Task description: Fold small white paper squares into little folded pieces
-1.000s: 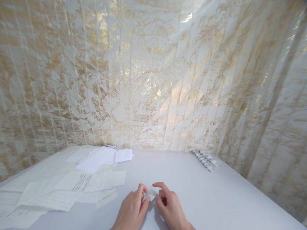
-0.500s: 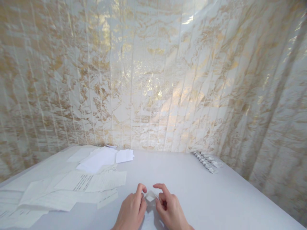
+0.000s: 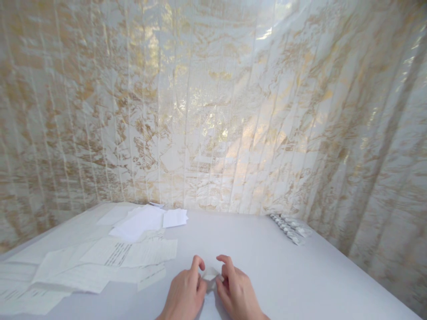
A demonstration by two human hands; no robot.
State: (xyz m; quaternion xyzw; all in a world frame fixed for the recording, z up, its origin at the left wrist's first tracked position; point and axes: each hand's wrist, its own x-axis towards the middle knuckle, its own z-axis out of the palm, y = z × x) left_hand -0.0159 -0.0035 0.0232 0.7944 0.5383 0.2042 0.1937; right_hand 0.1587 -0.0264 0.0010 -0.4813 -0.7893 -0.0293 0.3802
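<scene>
My left hand (image 3: 185, 290) and my right hand (image 3: 238, 290) face each other at the near middle of the table. Between them they hold a small folded piece of paper (image 3: 211, 274), one side pinched in each hand. Its upper part looks white and its lower part grey in shadow. Both thumbs press against its sides, while the index fingers are raised and bent above it. Part of the paper is hidden behind the fingers.
Printed sheets (image 3: 130, 254) overlap across the left of the white table (image 3: 240, 242). Blank white sheets (image 3: 142, 221) and a small white paper stack (image 3: 175, 218) lie farther back. Silvery blister-like strips (image 3: 289, 227) rest at the back right. A patterned curtain (image 3: 213, 111) hangs behind.
The top of the folded paper has changed from a pointed diamond to a flatter, wider shape. My right index finger has shifted slightly right. The view has moved a little.
</scene>
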